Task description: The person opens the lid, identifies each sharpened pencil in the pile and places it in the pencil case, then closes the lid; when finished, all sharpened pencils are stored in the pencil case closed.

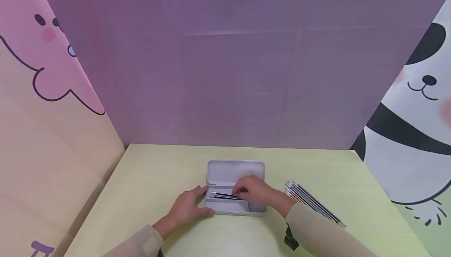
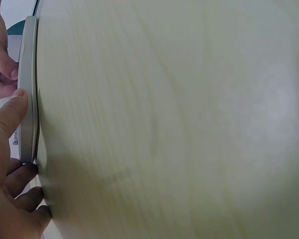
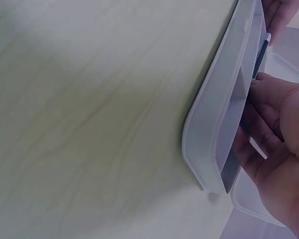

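The right grip [image 1: 255, 189] is curled over pencils [image 1: 224, 198] in the box [image 1: 228, 206]; I can't tell if it pinches them. The left grip [image 1: 190, 205] holds the box's left end, likely to keep it still. Loose pencils [image 1: 312, 201] lie right, on the tabletop [image 1: 158, 174].

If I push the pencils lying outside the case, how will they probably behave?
The pencils look thin and straight, so probably stiff and light. With no band visible, they may spread or roll across the flat table.
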The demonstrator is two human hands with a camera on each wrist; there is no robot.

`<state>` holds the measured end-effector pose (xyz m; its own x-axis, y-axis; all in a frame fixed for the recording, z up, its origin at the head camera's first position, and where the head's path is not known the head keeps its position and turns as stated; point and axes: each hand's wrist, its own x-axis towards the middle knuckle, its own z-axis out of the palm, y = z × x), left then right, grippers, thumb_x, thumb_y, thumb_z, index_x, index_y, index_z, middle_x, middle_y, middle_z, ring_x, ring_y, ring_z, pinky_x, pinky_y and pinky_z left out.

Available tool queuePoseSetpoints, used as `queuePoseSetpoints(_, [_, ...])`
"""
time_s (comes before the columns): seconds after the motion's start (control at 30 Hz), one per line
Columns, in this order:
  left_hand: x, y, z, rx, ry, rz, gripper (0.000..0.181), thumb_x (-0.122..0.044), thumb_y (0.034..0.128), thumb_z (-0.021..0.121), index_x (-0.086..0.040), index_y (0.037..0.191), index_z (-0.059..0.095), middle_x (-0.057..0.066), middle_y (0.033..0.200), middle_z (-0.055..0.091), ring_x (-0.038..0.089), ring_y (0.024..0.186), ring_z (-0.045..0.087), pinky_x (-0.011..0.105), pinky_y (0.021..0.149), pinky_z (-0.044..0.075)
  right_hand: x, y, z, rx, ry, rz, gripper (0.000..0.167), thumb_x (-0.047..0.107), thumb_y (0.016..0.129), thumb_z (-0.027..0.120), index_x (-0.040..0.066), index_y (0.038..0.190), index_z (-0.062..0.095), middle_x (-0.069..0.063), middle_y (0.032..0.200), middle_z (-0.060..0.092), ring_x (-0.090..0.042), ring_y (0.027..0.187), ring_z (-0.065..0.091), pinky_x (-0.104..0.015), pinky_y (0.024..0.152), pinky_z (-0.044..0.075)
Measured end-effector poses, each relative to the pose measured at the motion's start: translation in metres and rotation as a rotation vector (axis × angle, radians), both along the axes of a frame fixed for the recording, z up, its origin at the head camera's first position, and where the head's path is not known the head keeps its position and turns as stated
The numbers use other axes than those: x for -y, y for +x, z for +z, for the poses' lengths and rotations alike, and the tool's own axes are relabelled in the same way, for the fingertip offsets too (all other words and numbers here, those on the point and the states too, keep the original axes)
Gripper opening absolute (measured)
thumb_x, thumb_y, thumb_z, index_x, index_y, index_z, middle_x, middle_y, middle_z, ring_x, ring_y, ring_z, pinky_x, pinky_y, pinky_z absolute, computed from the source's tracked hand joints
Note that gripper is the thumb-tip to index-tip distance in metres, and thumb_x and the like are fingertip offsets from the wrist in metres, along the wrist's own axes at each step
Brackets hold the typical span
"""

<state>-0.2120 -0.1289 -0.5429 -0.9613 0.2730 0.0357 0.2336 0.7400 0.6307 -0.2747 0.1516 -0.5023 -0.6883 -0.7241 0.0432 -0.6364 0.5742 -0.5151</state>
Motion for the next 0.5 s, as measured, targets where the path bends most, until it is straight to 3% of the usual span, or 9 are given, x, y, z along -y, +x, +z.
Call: queuePoseSetpoints(0.5, [0.0001,0.0004,0.0012,0.005,0.007,-0.004,0.091,-0.051,0.0755,0.088,-0.011,0.15,0.054,0.025,0.147,0.055,0.044,0.136,0.054,0.058,0.112,0.045,0.001,0.0032,-0.001,-0.045,0.047,0.01,0.011,0.005,0.09,0.076,0.014,0.094,0.081,0.001,0.092,0.078,-0.006,0.085,0.066,-0.028,0.082,0.057])
